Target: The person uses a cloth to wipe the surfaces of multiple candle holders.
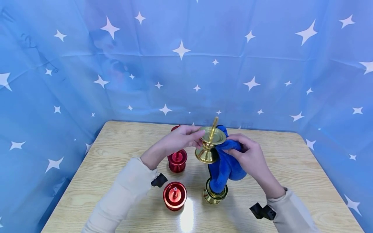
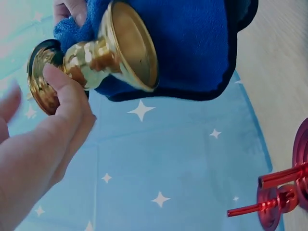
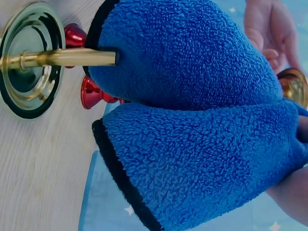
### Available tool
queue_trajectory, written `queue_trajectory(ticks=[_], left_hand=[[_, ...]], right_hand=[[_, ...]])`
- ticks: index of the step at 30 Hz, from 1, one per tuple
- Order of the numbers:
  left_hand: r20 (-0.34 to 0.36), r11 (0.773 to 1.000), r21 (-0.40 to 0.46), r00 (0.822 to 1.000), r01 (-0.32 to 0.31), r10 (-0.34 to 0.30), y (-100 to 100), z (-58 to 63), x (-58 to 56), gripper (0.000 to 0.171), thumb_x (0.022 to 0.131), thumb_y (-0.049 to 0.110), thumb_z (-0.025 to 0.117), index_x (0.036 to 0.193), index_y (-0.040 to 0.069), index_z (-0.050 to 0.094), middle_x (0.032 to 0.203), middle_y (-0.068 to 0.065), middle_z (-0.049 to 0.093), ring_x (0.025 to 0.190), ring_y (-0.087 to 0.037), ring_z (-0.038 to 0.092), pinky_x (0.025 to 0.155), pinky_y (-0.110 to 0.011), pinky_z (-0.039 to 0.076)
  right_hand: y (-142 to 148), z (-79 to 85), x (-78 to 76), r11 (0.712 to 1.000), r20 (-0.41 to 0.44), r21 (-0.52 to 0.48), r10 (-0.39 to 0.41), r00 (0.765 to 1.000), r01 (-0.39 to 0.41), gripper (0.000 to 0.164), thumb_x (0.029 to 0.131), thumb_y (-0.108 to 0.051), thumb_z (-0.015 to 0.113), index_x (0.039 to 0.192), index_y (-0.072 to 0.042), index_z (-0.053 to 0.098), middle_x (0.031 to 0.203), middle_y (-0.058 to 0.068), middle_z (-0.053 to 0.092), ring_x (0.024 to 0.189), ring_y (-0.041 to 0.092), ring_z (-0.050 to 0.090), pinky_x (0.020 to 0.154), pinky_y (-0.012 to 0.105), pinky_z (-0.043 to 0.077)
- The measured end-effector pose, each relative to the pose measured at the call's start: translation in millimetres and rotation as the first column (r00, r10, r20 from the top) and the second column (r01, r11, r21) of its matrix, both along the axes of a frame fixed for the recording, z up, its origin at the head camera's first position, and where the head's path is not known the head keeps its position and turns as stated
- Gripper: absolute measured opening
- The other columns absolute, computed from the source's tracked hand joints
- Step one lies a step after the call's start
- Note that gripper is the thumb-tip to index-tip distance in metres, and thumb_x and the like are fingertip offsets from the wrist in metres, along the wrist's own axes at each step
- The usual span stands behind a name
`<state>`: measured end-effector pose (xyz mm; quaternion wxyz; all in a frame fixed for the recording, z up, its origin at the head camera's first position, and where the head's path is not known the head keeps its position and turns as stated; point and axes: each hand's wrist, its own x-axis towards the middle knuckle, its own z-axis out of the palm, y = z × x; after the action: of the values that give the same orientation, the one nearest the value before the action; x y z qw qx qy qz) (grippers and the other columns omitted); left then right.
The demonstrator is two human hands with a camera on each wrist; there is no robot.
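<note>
My left hand (image 1: 184, 137) grips a gold candle holder (image 1: 206, 154) by its upper dish, keeping it raised over the table with its spike pointing up. In the left wrist view, the hollow underside of this candle holder (image 2: 136, 45) shows. My right hand (image 1: 250, 156) pinches a blue cloth (image 1: 228, 165) with a dark border, right beside the held candle holder. The cloth hangs down in folds and overlaps a second gold candle holder (image 1: 212, 200) standing on the table. In the right wrist view, the cloth (image 3: 192, 159) hides most of the held candle holder.
Red candle holders (image 1: 175, 196) stand in a row left of the gold ones, the farthest partly hidden behind my left hand. They are on a light wood table (image 1: 279, 161). A blue curtain (image 1: 186, 81) with white stars hangs behind the table.
</note>
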<state>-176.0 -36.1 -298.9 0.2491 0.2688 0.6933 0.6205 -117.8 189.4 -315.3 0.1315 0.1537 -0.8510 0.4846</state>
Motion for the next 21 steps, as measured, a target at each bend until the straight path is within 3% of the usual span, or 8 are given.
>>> queue_trajectory(ticks=[3,7,16,21], left_hand=[[0.141,0.995,0.093,0.99,-0.046,0.033,3,-0.4,-1.8,0.034,0.099,0.01,0.038,0.125,-0.01,0.045,0.103,-0.02,0.056,0.085,-0.02,0.059,0.084,-0.035,0.049],[0.228,0.982,0.143,0.969,-0.125,0.091,6,-2.2,-3.9,0.032,0.098,0.004,0.039,0.124,-0.013,0.043,0.108,-0.025,0.055,0.081,-0.018,0.061,0.085,-0.037,0.049],[0.253,0.968,0.115,0.949,-0.224,0.19,7,-13.4,-15.9,0.031,0.095,-0.002,0.043,0.124,-0.011,0.044,0.109,-0.025,0.054,0.077,-0.018,0.061,0.085,-0.036,0.049],[0.278,0.957,0.091,0.93,-0.276,0.242,10,-26.9,-25.4,0.031,0.094,-0.004,0.043,0.124,-0.011,0.044,0.108,-0.027,0.055,0.076,-0.018,0.061,0.09,-0.043,0.044]], right_hand=[[2,-0.1,-2.5,1.0,-0.004,0.021,0.009,1.0,-0.009,0.024,0.079,0.009,0.064,0.101,-0.001,0.065,0.1,0.009,0.064,0.09,0.001,0.057,0.074,0.016,0.048],[6,0.7,-5.3,0.997,-0.023,0.071,0.009,1.0,-0.007,0.022,0.079,0.006,0.066,0.1,-0.002,0.066,0.101,0.008,0.065,0.093,-0.001,0.056,0.076,0.015,0.046],[32,0.2,-7.5,0.991,-0.008,0.085,-0.106,0.994,0.106,0.026,0.082,-0.007,0.068,0.107,-0.002,0.065,0.106,0.014,0.063,0.089,-0.007,0.055,0.074,0.011,0.045],[50,-3.4,-8.5,0.981,0.01,0.08,-0.177,0.984,0.176,0.03,0.083,-0.012,0.068,0.111,-0.001,0.063,0.105,-0.003,0.062,0.089,-0.007,0.055,0.073,0.01,0.045]])
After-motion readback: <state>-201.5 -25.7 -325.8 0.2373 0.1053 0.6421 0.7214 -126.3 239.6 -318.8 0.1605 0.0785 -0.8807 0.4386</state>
